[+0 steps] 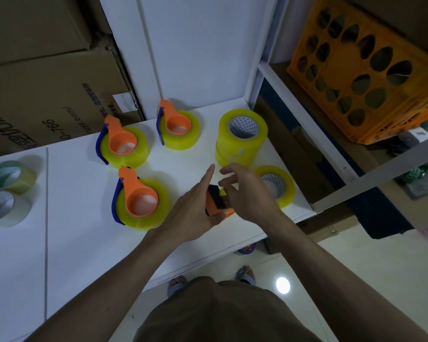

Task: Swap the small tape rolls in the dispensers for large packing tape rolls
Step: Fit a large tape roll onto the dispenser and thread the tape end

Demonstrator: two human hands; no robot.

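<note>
White table [84, 243] fills the left and centre of the frame. Three orange dispensers loaded with large yellow rolls lie flat on it: one at centre left [122, 141], one above centre [177, 124], one at centre [140, 201].

A fourth dispenser [216, 204], orange with a dark blue part, is held just right of centre. The left hand [195, 213] is wrapped around its lower body, index finger stretched straight toward the upper right. The right hand [245, 191] is curled over its top end, fingertips [226, 185] pinching near a small yellow patch; motion blur leaves it unclear whether that patch is tape, and no roll can be made out on this dispenser.

A stack of yellow rolls [241, 137] stands right of centre, just above the hands. One loose roll [278, 186] lies flat behind the right hand. Two paler rolls [8, 191] sit at the left edge. Cardboard boxes [40, 70] occupy the upper left; an orange crate [363, 70] the upper right.
</note>
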